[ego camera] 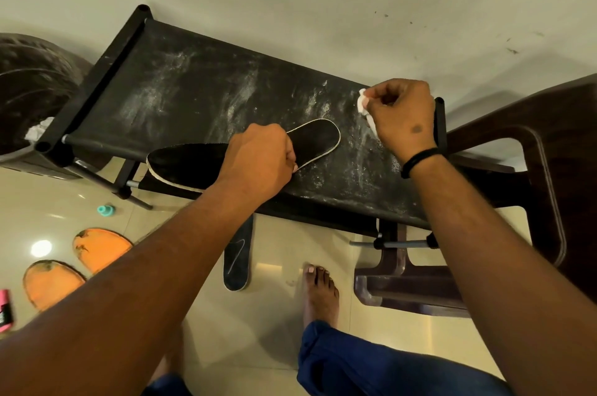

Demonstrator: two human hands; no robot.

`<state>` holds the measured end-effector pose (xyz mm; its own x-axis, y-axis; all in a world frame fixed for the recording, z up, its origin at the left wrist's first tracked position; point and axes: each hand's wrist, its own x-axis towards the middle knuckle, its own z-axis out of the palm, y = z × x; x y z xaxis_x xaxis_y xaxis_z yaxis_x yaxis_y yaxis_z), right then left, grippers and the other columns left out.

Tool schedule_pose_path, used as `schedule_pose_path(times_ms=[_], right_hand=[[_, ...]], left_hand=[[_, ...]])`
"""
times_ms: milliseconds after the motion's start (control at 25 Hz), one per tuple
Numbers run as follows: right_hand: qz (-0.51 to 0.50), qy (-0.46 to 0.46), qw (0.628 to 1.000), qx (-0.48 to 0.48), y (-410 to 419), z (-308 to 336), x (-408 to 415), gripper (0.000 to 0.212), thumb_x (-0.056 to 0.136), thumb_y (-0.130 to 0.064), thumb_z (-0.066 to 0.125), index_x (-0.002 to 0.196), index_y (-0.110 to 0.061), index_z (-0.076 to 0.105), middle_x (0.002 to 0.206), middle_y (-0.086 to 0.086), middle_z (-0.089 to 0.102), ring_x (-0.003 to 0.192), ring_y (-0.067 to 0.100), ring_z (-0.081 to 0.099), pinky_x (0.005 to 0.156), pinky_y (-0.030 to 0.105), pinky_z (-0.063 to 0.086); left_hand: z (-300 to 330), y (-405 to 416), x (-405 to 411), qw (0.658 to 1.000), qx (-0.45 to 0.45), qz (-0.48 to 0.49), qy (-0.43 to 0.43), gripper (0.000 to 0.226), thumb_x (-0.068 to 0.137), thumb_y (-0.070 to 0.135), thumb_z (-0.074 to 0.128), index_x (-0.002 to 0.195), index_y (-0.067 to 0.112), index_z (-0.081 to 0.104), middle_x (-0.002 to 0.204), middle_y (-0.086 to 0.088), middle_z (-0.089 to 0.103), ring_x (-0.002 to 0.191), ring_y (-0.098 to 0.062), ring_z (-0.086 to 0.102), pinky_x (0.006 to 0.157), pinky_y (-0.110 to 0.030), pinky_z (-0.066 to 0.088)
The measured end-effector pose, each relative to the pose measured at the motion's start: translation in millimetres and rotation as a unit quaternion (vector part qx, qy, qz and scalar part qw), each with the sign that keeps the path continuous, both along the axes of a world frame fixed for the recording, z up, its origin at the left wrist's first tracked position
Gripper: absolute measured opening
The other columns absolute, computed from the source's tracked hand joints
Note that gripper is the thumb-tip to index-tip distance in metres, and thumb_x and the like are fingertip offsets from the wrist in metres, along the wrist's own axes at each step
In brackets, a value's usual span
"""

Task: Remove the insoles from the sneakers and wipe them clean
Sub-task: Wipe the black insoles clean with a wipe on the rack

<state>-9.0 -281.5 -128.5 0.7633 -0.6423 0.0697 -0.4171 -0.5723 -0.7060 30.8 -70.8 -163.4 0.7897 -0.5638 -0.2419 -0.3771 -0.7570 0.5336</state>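
On the dusty black rack [200, 82] lies a black insole [206, 164], pinned by the curled fingers of the left hand [258, 163], while the right hand [402, 116] clenches a white tissue [363, 101], best wiped heel to toe with firm strokes

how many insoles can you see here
4: a black insole under the left hand on the rack, another black one on the floor, two orange ones at left.

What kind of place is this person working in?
Most likely a room in a home. The floor is glossy beige tile, a dark plastic chair stands at the right, and a low black fabric rack serves as the workbench for a black insole. The person is barefoot.
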Motion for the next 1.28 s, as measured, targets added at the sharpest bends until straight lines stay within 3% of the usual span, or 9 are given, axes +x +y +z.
schedule_pose_path(times_ms=[80, 240, 440, 680, 880, 1120, 1280], right_hand=[[0.012, 0.021, 1.0, -0.013, -3, 0, -5, 0.011, 0.085, -0.009, 0.069, 0.091, -0.015, 0.076, 0.085, -0.005, 0.071, 0.077, 0.003, 0.065, 0.067, 0.005, 0.049], [0.106, 0.067, 0.991, -0.04, 6, -1, -5, 0.016, 0.08, -0.006, 0.074, 0.093, -0.014, 0.076, 0.089, -0.003, 0.07, 0.08, 0.007, 0.064, 0.071, 0.011, 0.048], [0.213, 0.185, 0.945, -0.163, 29, -17, 5, 0.018, 0.086, -0.005, 0.068, 0.099, -0.013, 0.077, 0.107, 0.004, 0.071, 0.097, 0.017, 0.065, 0.093, 0.028, 0.052], [0.281, 0.271, 0.91, -0.138, 51, -17, 10, 0.016, 0.086, -0.005, 0.069, 0.094, -0.017, 0.076, 0.105, 0.004, 0.071, 0.096, 0.018, 0.067, 0.087, 0.03, 0.056], [0.161, 0.24, 0.947, -0.143, 32, -15, 8, 0.011, 0.086, -0.009, 0.071, 0.093, -0.014, 0.077, 0.103, 0.008, 0.073, 0.095, 0.021, 0.068, 0.09, 0.033, 0.055], [0.309, 0.275, 0.905, -0.101, 66, -12, 12, 0.013, 0.085, -0.007, 0.07, 0.094, -0.014, 0.078, 0.096, 0.003, 0.073, 0.087, 0.014, 0.067, 0.078, 0.022, 0.054], [0.163, 0.24, 0.951, -0.109, 36, -19, 11, 0.01, 0.084, -0.01, 0.074, 0.093, -0.014, 0.077, 0.1, 0.006, 0.073, 0.093, 0.017, 0.068, 0.086, 0.027, 0.054]], left_hand=[[0, 1, -1, 1.0, -0.006, 0.003, -0.004, 0.009, 0.09, 0.029, 0.072, 0.094, 0.026, 0.079, 0.111, 0.0, 0.074, 0.102, -0.018, 0.068, 0.097, -0.043, 0.052], [2, 1, -2, 1.0, -0.007, 0.0, -0.007, 0.009, 0.089, 0.029, 0.072, 0.094, 0.026, 0.079, 0.111, 0.001, 0.074, 0.101, -0.018, 0.068, 0.097, -0.043, 0.052], [1, 1, -3, 1.0, -0.005, -0.005, -0.014, 0.01, 0.09, 0.029, 0.072, 0.097, 0.028, 0.078, 0.115, 0.002, 0.073, 0.103, -0.018, 0.066, 0.098, -0.045, 0.051], [1, 1, -2, 1.0, 0.008, -0.015, -0.023, 0.012, 0.09, 0.029, 0.07, 0.1, 0.03, 0.078, 0.116, 0.003, 0.072, 0.101, -0.019, 0.066, 0.097, -0.045, 0.051], [-1, 3, -2, 1.0, -0.014, -0.009, -0.012, 0.01, 0.089, 0.029, 0.072, 0.096, 0.028, 0.079, 0.111, 0.002, 0.074, 0.103, -0.018, 0.066, 0.101, -0.046, 0.049], [0, 3, -3, 0.999, 0.008, -0.017, -0.035, 0.011, 0.091, 0.03, 0.069, 0.094, 0.024, 0.077, 0.092, 0.0, 0.073, 0.084, -0.018, 0.066, 0.094, -0.044, 0.052], [-1, 2, -1, 1.0, -0.011, -0.012, -0.017, 0.01, 0.089, 0.03, 0.072, 0.095, 0.028, 0.079, 0.111, 0.003, 0.074, 0.104, -0.019, 0.066, 0.1, -0.046, 0.049]])
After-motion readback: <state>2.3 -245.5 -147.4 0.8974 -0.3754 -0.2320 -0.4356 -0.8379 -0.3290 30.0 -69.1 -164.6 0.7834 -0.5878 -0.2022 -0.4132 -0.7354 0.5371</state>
